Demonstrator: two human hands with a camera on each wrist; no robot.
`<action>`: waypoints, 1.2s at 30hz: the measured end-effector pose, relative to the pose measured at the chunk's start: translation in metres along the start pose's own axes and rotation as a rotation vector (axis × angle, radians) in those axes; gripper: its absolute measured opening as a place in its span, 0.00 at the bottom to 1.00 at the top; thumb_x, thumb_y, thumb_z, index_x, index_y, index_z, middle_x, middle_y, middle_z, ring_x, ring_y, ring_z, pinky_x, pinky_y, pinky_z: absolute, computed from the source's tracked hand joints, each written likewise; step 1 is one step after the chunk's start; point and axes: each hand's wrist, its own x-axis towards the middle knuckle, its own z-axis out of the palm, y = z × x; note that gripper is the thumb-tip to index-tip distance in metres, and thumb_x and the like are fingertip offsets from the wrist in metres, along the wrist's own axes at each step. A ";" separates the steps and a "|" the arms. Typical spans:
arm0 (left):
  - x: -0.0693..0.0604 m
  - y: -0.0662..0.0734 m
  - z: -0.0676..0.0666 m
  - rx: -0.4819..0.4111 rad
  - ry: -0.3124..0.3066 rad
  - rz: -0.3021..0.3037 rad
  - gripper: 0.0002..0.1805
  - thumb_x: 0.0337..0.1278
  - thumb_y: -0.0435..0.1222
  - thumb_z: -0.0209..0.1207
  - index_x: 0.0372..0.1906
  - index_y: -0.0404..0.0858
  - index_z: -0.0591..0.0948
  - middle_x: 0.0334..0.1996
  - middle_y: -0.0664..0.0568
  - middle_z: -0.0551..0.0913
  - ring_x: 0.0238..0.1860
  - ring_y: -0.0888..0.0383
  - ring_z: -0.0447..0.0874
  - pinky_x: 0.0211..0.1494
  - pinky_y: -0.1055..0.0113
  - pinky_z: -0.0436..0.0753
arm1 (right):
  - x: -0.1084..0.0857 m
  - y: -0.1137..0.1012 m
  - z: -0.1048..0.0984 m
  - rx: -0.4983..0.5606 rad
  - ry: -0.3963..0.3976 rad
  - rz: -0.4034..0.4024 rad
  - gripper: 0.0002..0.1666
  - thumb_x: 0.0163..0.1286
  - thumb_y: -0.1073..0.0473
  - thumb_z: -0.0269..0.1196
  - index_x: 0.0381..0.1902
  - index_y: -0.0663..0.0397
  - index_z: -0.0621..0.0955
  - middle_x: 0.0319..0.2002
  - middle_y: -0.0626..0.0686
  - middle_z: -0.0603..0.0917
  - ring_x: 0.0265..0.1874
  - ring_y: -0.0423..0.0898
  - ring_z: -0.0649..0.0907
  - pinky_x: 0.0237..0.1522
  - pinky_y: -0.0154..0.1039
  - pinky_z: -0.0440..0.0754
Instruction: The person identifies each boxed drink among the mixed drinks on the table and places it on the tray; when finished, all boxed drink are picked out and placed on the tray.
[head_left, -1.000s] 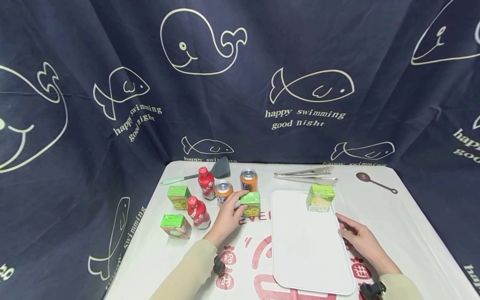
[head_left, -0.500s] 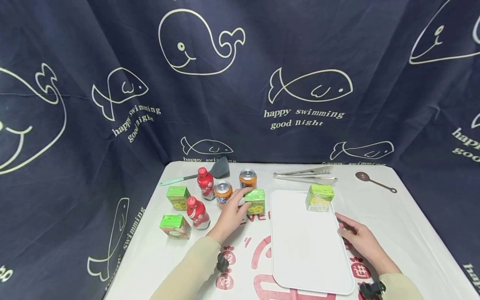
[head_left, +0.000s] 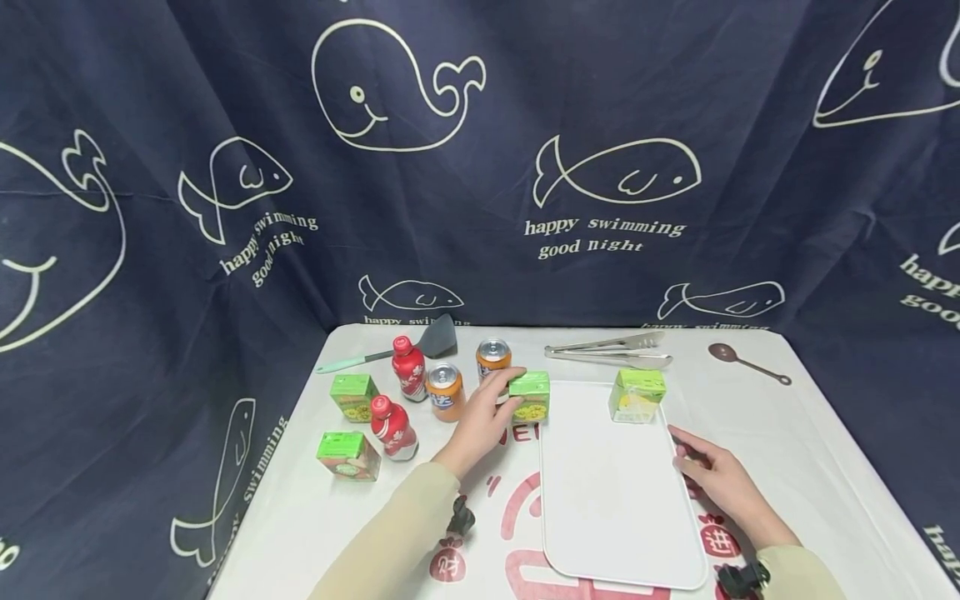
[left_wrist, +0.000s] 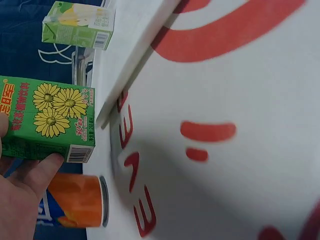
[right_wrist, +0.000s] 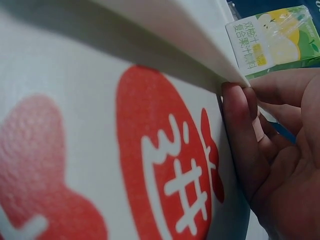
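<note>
The left hand (head_left: pixel 480 421) pinches a green drink carton with yellow flowers (head_left: pixel 530 398) at the upper left corner of the white tray (head_left: pixel 618 492). In the left wrist view the flowered carton (left_wrist: pixel 55 117) is held between fingers and thumb, its bottom raised off the table. The right hand (head_left: pixel 723 483) holds the tray's right edge; in the right wrist view, the thumb and fingers of that hand (right_wrist: pixel 280 155) pinch the tray rim (right_wrist: pixel 200 45). A light green carton with yellow fruit (head_left: pixel 637 397) stands at the tray's upper right corner.
Two orange cans (head_left: pixel 446 392), two red bottles (head_left: pixel 393 428) and two green cartons (head_left: pixel 348 456) stand left of the tray. Behind lie a spatula (head_left: pixel 438 337) and metal tongs (head_left: pixel 609 352); a brown spoon (head_left: pixel 723 352) lies at the back right.
The left hand has moved right with the flowered carton, from beside the cans to the tray's upper left corner. The right hand stays at the tray edge.
</note>
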 end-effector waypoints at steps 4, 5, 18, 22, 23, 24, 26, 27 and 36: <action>0.007 0.004 0.008 -0.010 -0.015 0.017 0.25 0.80 0.41 0.56 0.76 0.53 0.71 0.69 0.61 0.73 0.69 0.59 0.73 0.64 0.58 0.82 | -0.001 -0.001 -0.001 -0.003 0.000 0.003 0.38 0.80 0.52 0.59 0.82 0.55 0.63 0.71 0.66 0.71 0.53 0.55 0.77 0.50 0.42 0.84; 0.009 0.004 0.010 -0.010 -0.019 0.019 0.25 0.80 0.41 0.56 0.76 0.52 0.71 0.68 0.61 0.73 0.69 0.59 0.73 0.64 0.60 0.82 | -0.001 -0.002 -0.001 -0.002 -0.001 0.006 0.38 0.80 0.52 0.59 0.82 0.54 0.63 0.71 0.66 0.71 0.53 0.55 0.77 0.50 0.42 0.84; 0.027 0.016 0.035 -0.029 -0.060 0.038 0.25 0.79 0.37 0.57 0.75 0.49 0.72 0.66 0.56 0.75 0.68 0.61 0.74 0.65 0.59 0.81 | -0.001 -0.004 -0.001 -0.002 0.007 0.008 0.37 0.80 0.53 0.60 0.81 0.55 0.64 0.66 0.64 0.75 0.48 0.52 0.77 0.43 0.37 0.84; 0.030 0.018 0.042 0.004 -0.068 0.050 0.25 0.79 0.37 0.58 0.75 0.47 0.72 0.67 0.56 0.75 0.69 0.62 0.73 0.67 0.61 0.79 | -0.001 -0.005 -0.002 -0.020 0.011 0.000 0.37 0.80 0.54 0.60 0.81 0.56 0.64 0.65 0.63 0.76 0.48 0.52 0.76 0.45 0.38 0.81; 0.031 0.019 0.043 0.013 -0.065 0.048 0.25 0.78 0.37 0.58 0.75 0.48 0.72 0.67 0.56 0.75 0.68 0.63 0.73 0.68 0.62 0.78 | -0.001 -0.005 -0.002 -0.022 0.013 0.000 0.37 0.79 0.54 0.60 0.81 0.55 0.65 0.65 0.63 0.76 0.48 0.52 0.76 0.45 0.38 0.81; 0.032 0.020 0.045 0.020 -0.062 0.052 0.25 0.78 0.37 0.58 0.74 0.47 0.72 0.67 0.56 0.76 0.68 0.63 0.73 0.68 0.63 0.78 | -0.001 -0.005 -0.003 -0.024 0.013 -0.003 0.37 0.79 0.53 0.60 0.81 0.56 0.65 0.65 0.64 0.76 0.49 0.52 0.76 0.46 0.39 0.80; 0.034 0.020 0.048 0.024 -0.059 0.056 0.25 0.77 0.36 0.59 0.74 0.47 0.73 0.66 0.56 0.76 0.67 0.63 0.74 0.68 0.64 0.78 | -0.001 -0.006 -0.003 -0.018 0.008 -0.007 0.37 0.80 0.53 0.60 0.81 0.56 0.64 0.67 0.65 0.75 0.49 0.53 0.76 0.48 0.41 0.81; 0.035 0.021 0.050 0.020 -0.059 0.054 0.25 0.77 0.36 0.59 0.74 0.47 0.73 0.66 0.56 0.76 0.67 0.63 0.74 0.68 0.64 0.78 | -0.001 -0.006 -0.003 -0.015 0.006 -0.010 0.37 0.80 0.53 0.60 0.81 0.56 0.64 0.67 0.65 0.75 0.50 0.53 0.76 0.49 0.42 0.81; 0.043 0.019 0.064 0.033 -0.055 0.059 0.25 0.76 0.34 0.60 0.72 0.46 0.74 0.65 0.54 0.77 0.67 0.61 0.75 0.68 0.65 0.77 | -0.002 -0.005 -0.002 0.006 0.005 0.007 0.38 0.80 0.53 0.60 0.81 0.55 0.64 0.65 0.64 0.75 0.46 0.51 0.77 0.41 0.38 0.84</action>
